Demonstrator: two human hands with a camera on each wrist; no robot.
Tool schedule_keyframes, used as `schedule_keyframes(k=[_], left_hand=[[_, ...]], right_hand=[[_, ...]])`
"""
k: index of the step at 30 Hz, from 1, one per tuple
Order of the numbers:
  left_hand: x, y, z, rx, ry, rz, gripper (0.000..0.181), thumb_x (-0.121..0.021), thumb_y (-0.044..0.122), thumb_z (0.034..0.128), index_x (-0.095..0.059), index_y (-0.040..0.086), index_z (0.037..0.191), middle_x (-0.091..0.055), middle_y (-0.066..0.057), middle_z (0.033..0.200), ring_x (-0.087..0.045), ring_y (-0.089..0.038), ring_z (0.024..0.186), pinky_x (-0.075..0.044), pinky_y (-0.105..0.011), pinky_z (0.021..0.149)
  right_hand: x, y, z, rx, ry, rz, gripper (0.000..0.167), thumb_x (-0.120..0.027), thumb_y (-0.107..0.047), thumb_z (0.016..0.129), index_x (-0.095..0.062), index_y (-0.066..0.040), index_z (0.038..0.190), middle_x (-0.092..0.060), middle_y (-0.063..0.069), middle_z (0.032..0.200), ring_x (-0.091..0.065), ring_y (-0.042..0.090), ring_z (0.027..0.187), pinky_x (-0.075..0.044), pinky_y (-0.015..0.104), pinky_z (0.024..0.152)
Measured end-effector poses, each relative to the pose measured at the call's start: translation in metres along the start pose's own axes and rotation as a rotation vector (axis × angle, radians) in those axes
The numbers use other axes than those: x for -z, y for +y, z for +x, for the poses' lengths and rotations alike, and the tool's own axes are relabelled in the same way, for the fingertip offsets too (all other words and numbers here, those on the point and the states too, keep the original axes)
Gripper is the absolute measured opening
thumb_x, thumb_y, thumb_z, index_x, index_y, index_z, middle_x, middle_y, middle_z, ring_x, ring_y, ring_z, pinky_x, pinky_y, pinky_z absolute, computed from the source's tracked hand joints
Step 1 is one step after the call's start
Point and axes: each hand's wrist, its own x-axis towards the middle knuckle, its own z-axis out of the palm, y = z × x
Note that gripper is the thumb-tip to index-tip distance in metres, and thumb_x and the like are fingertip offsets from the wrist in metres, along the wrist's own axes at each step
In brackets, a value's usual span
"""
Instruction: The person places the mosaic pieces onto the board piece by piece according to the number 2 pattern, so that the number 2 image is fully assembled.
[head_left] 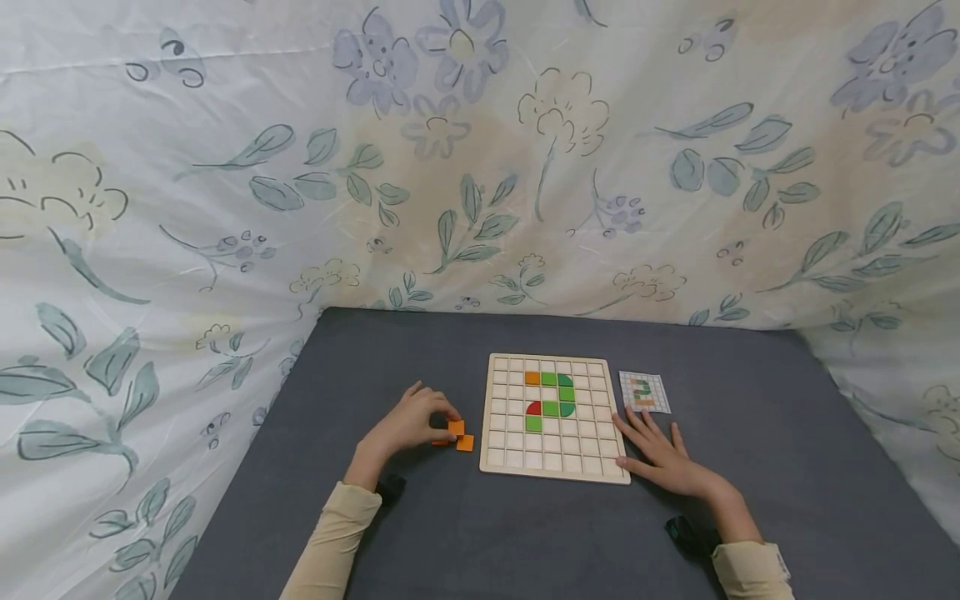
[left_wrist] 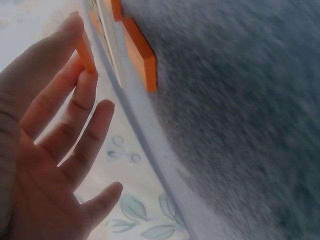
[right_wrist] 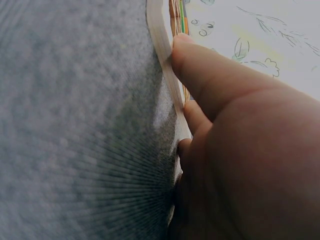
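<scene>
My left hand (head_left: 411,421) pinches an orange square tile (left_wrist: 86,54) between thumb and fingertips, just above the table left of the board. Under and beside it lie other orange tiles (head_left: 465,443), one partly covered by the hand. The wooden grid board (head_left: 555,476) lies flat and holds a cluster of orange, green and red pieces (head_left: 550,408), some with rounded edges. Spread out at the board's right edge, my right hand (head_left: 660,457) touches the rim with thumb and a fingertip. Its other fingers reach towards a small pattern card (head_left: 654,383).
A dark grey cloth (head_left: 405,342) covers the table. Behind and at the sides hangs a white flowered curtain (head_left: 480,283). Dark wrist straps (head_left: 686,533) show below the hands.
</scene>
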Motion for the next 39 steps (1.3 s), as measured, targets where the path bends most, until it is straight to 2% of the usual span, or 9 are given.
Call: schedule_keyframes(k=[8, 26, 35, 39], left_hand=[[-0.004, 0.007, 0.011, -0.011, -0.02, 0.041, 0.026, -0.076, 0.034, 0.0751, -0.073, 0.02, 0.096, -0.064, 0.008, 0.093, -0.055, -0.017, 0.1, -0.018, -0.057, 0.112], [-0.011, 0.025, 0.03, -0.036, -0.062, 0.048, 0.03, -0.077, 0.038, 0.073, -0.073, 0.022, 0.098, -0.064, 0.01, 0.092, -0.055, -0.015, 0.098, -0.016, -0.055, 0.113], [-0.019, 0.036, 0.042, -0.051, -0.06, 0.05, 0.029, -0.078, 0.037, 0.0721, -0.073, 0.021, 0.096, -0.065, 0.01, 0.09, -0.055, -0.014, 0.097, -0.017, -0.055, 0.112], [-0.021, 0.04, 0.044, -0.072, -0.053, 0.041, 0.028, -0.077, 0.037, 0.0729, -0.072, 0.022, 0.096, -0.065, 0.01, 0.093, -0.055, -0.013, 0.095, -0.022, -0.053, 0.111]], right_hand=[[-0.001, 0.002, 0.001, 0.002, -0.002, -0.005, 0.07, -0.055, -0.037, 0.092, -0.022, -0.015, 0.149, -0.006, 0.021, 0.154, 0.003, 0.047, 0.138, 0.016, 0.071, 0.098], [-0.002, 0.003, 0.002, 0.018, 0.002, 0.006, 0.069, -0.054, -0.036, 0.092, -0.021, -0.015, 0.149, -0.006, 0.022, 0.154, 0.004, 0.047, 0.138, 0.017, 0.07, 0.098], [-0.002, 0.002, 0.001, 0.013, 0.003, 0.014, 0.07, -0.055, -0.036, 0.092, -0.021, -0.015, 0.149, -0.005, 0.022, 0.154, 0.004, 0.047, 0.138, 0.017, 0.07, 0.098], [-0.002, 0.002, 0.0, 0.01, 0.002, 0.013, 0.07, -0.055, -0.036, 0.092, -0.021, -0.015, 0.149, -0.005, 0.022, 0.154, 0.004, 0.047, 0.138, 0.017, 0.07, 0.098]])
